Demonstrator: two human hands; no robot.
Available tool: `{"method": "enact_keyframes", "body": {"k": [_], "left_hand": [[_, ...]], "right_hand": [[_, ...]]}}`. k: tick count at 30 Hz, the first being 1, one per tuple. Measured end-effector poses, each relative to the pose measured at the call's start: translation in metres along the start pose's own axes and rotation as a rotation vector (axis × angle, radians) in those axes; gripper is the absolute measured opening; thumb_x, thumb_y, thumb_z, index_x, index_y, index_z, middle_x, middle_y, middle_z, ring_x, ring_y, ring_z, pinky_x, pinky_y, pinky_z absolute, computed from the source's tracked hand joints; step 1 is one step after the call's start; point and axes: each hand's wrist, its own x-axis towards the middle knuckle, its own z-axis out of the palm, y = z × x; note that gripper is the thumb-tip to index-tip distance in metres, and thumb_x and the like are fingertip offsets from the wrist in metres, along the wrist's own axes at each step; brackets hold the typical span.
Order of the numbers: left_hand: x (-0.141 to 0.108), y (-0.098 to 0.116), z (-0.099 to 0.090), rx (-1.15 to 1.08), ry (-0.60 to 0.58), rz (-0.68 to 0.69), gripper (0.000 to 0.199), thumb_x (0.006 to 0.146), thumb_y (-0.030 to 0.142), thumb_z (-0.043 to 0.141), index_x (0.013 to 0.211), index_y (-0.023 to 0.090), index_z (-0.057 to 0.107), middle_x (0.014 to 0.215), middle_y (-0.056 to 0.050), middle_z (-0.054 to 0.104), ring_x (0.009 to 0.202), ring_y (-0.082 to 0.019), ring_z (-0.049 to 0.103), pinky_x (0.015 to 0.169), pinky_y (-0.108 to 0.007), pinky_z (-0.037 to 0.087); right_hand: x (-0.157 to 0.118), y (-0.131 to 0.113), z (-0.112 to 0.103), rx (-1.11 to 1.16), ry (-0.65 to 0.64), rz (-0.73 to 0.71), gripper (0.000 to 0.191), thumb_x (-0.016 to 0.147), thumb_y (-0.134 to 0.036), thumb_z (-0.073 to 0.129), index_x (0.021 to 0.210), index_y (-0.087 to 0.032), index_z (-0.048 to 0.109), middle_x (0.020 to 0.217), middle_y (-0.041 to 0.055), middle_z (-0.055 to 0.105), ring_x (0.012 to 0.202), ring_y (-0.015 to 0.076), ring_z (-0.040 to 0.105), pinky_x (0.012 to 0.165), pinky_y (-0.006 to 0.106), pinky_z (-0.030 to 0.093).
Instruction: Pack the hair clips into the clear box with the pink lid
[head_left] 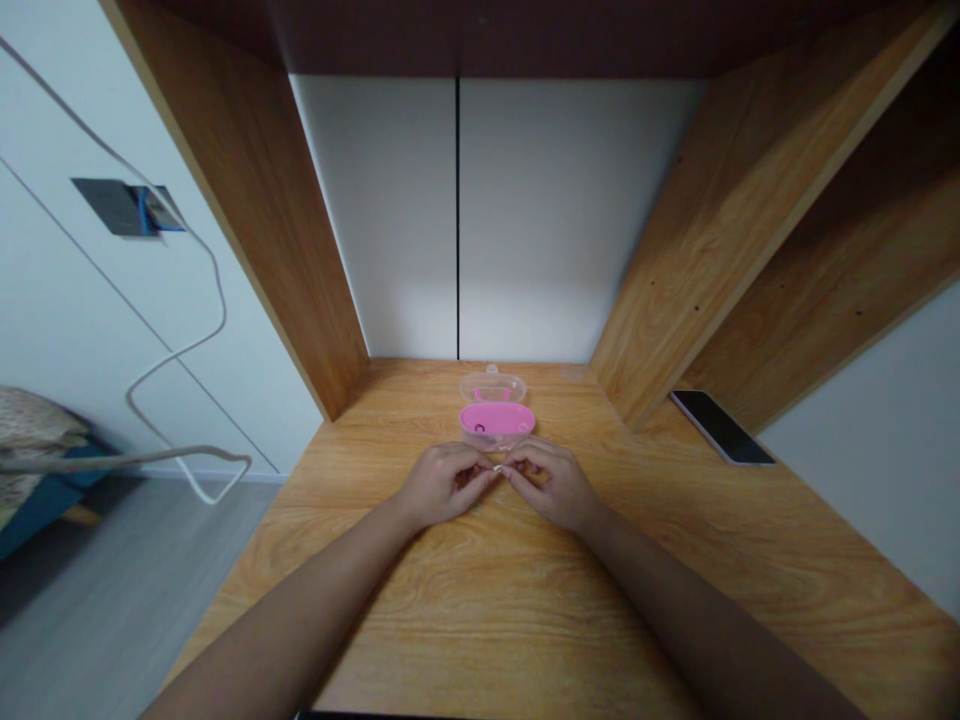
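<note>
At the far left, patterned bedding lies on a blue bed base above a grey floor. A white cable runs down the white wall from a dark wall plate, loops, and crosses toward the desk. A wood-grain side panel rises beside the wooden desk, and a white back panel closes the far end. The left hand and right hand meet at the middle of the desk, both curled, fingertips pinching a tiny pale item between them; its exact form is too small to tell. Just beyond the fingers sits a small oval plastic case, its pink half nearest the hands and its clear half toward the back panel. A small dark mark shows on the pink part. Further right, a wood-grain shelf board slants upward, and a black smartphone lies flat on the desk beside it, well apart from the hands.
</note>
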Motion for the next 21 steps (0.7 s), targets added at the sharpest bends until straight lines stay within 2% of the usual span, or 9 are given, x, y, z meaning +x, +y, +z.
{"method": "enact_keyframes", "body": {"k": [5, 9, 12, 18, 21], "left_hand": [[-0.001, -0.002, 0.001, -0.007, 0.046, -0.021, 0.016, 0.095, 0.028, 0.061, 0.092, 0.017, 0.072, 0.079, -0.005, 0.073, 0.065, -0.013, 0.063, 0.063, -0.024, 0.049], [-0.003, -0.007, 0.003, 0.006, 0.102, -0.056, 0.016, 0.095, 0.029, 0.06, 0.094, 0.017, 0.071, 0.085, -0.006, 0.076, 0.069, -0.014, 0.066, 0.064, -0.025, 0.05], [-0.004, -0.01, 0.004, 0.013, 0.128, -0.083, 0.017, 0.096, 0.03, 0.06, 0.096, 0.017, 0.071, 0.087, -0.007, 0.076, 0.068, -0.014, 0.065, 0.064, -0.025, 0.05], [-0.004, -0.01, 0.004, 0.028, 0.115, -0.075, 0.017, 0.095, 0.03, 0.061, 0.095, 0.017, 0.072, 0.086, -0.007, 0.076, 0.068, -0.014, 0.066, 0.063, -0.025, 0.051], [-0.003, -0.009, 0.003, 0.046, 0.089, -0.044, 0.018, 0.095, 0.031, 0.061, 0.095, 0.017, 0.073, 0.083, -0.006, 0.076, 0.066, -0.014, 0.066, 0.063, -0.024, 0.051]], "right_hand": [[-0.001, -0.004, 0.0, 0.066, 0.086, 0.08, 0.004, 0.091, -0.024, 0.066, 0.089, -0.022, 0.069, 0.086, 0.0046, 0.073, 0.074, 0.0177, 0.065, 0.066, 0.029, 0.052], [0.0, -0.002, 0.001, 0.173, 0.204, 0.206, 0.015, 0.091, -0.032, 0.066, 0.082, -0.021, 0.067, 0.077, 0.0027, 0.072, 0.063, 0.0147, 0.062, 0.06, 0.026, 0.051], [0.0, 0.001, 0.002, 0.239, 0.247, 0.258, 0.021, 0.09, -0.038, 0.068, 0.079, -0.02, 0.066, 0.073, 0.0023, 0.071, 0.061, 0.0145, 0.061, 0.057, 0.025, 0.051], [-0.001, 0.003, 0.004, 0.225, 0.222, 0.25, 0.016, 0.09, -0.034, 0.069, 0.08, -0.021, 0.068, 0.075, 0.0024, 0.072, 0.061, 0.0144, 0.061, 0.059, 0.026, 0.051], [-0.001, 0.001, 0.004, 0.182, 0.182, 0.201, 0.01, 0.09, -0.03, 0.068, 0.084, -0.022, 0.07, 0.081, 0.0035, 0.075, 0.07, 0.0167, 0.066, 0.067, 0.029, 0.055]]}}
